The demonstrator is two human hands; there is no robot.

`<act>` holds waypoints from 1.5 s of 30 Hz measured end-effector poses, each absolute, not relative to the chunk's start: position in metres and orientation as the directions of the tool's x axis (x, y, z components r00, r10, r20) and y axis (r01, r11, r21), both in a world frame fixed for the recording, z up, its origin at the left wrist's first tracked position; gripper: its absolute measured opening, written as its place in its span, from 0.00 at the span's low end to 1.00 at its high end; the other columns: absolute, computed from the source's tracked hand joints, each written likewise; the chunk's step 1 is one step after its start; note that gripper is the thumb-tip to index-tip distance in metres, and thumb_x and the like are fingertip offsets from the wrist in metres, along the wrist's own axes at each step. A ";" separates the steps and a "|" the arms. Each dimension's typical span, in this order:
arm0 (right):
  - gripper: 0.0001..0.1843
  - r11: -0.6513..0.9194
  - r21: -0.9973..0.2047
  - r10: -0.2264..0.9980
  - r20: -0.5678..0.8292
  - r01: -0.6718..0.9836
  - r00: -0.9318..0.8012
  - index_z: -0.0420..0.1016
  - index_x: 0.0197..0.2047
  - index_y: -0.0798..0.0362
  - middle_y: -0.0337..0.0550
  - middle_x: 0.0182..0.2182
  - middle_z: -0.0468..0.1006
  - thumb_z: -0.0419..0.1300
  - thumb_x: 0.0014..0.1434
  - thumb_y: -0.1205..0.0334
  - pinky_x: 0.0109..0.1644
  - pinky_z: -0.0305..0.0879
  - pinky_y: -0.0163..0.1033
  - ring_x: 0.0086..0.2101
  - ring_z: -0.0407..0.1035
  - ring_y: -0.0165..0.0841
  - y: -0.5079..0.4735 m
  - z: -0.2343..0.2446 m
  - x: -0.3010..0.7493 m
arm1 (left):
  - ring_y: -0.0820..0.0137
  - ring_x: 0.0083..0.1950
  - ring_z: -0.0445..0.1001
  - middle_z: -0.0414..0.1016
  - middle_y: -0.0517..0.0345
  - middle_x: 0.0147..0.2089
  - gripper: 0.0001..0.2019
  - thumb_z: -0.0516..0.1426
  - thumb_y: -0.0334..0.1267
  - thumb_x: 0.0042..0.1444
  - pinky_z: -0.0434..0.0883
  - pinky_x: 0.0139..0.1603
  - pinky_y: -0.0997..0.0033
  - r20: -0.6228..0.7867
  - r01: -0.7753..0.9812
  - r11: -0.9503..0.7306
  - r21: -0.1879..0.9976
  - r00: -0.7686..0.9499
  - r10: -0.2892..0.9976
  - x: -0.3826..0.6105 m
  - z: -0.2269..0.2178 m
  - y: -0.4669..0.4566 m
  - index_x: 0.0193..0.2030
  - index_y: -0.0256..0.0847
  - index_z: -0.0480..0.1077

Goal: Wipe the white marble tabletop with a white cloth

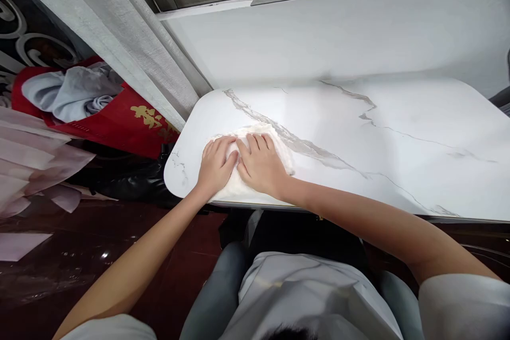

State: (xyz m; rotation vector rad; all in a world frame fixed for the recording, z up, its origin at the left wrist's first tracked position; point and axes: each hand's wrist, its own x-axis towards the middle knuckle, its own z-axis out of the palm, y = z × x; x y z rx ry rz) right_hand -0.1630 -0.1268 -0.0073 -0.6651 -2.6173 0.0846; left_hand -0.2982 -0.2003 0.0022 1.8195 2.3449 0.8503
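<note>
I find the cream-white fabric cloth at the left front edge of the white, grey-veined, round-cornered table. Left hand and right hand lie flat on it, fingers part-spread, gripping nothing visible; pulling backward could drag it overboard.

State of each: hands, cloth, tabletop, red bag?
Left hand: open, palm down on the cloth
Right hand: open, palm down on the cloth
Cloth: spread out, rumpled at the edges
Tabletop: partly covered by the cloth
Red bag: open, gray fabric bunched inside
</note>
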 end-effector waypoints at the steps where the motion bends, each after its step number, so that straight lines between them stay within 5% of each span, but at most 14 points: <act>1: 0.27 0.888 -0.162 0.459 0.393 0.431 -0.797 0.64 0.66 0.65 0.64 0.58 0.66 0.47 0.69 0.59 0.65 0.46 0.55 0.57 0.58 0.52 -0.130 -0.007 -0.163 | 0.57 0.63 0.66 0.72 0.48 0.59 0.18 0.46 0.41 0.63 0.56 0.70 0.47 0.279 0.878 0.159 0.451 -0.308 0.910 -0.299 0.002 -0.205 0.55 0.40 0.67; 14: 0.25 0.913 -0.211 0.404 0.357 0.348 -0.842 0.66 0.63 0.65 0.61 0.51 0.71 0.44 0.69 0.61 0.61 0.51 0.55 0.52 0.61 0.49 -0.090 -0.003 -0.208 | 0.56 0.58 0.70 0.75 0.48 0.54 0.16 0.48 0.41 0.60 0.64 0.63 0.52 0.338 0.880 0.172 0.443 -0.342 0.877 -0.346 -0.001 -0.170 0.50 0.41 0.70; 22: 0.23 0.777 -0.295 0.627 0.439 0.556 -0.644 0.67 0.59 0.68 0.61 0.51 0.70 0.45 0.68 0.64 0.65 0.45 0.60 0.57 0.58 0.53 -0.030 -0.014 -0.263 | 0.62 0.55 0.73 0.78 0.54 0.52 0.16 0.51 0.38 0.59 0.68 0.59 0.61 0.374 0.835 0.086 0.544 -0.332 0.866 -0.399 -0.006 -0.083 0.49 0.40 0.73; 30: 0.20 0.774 -0.302 0.633 0.388 0.557 -0.670 0.66 0.57 0.69 0.59 0.49 0.71 0.45 0.69 0.65 0.64 0.48 0.59 0.55 0.62 0.50 0.016 -0.008 -0.296 | 0.61 0.56 0.74 0.78 0.57 0.52 0.12 0.51 0.41 0.65 0.67 0.61 0.61 0.402 0.834 0.077 0.546 -0.341 0.850 -0.440 -0.014 -0.032 0.48 0.43 0.74; 39: 0.18 0.759 -0.334 0.651 0.397 0.558 -0.647 0.67 0.56 0.70 0.57 0.49 0.73 0.48 0.71 0.64 0.63 0.51 0.53 0.53 0.63 0.44 0.041 -0.005 -0.319 | 0.70 0.64 0.65 0.71 0.64 0.59 0.15 0.48 0.29 0.70 0.58 0.70 0.66 0.198 0.834 0.234 0.500 -0.373 0.907 -0.457 0.002 -0.005 0.59 0.41 0.68; 45: 0.21 0.778 -0.345 0.627 0.395 0.525 -0.671 0.67 0.56 0.70 0.60 0.50 0.73 0.45 0.74 0.59 0.63 0.51 0.57 0.54 0.63 0.47 0.054 -0.007 -0.334 | 0.70 0.64 0.65 0.71 0.63 0.58 0.15 0.48 0.31 0.71 0.58 0.69 0.66 0.208 0.847 0.250 0.468 -0.381 0.901 -0.468 0.000 -0.001 0.60 0.43 0.67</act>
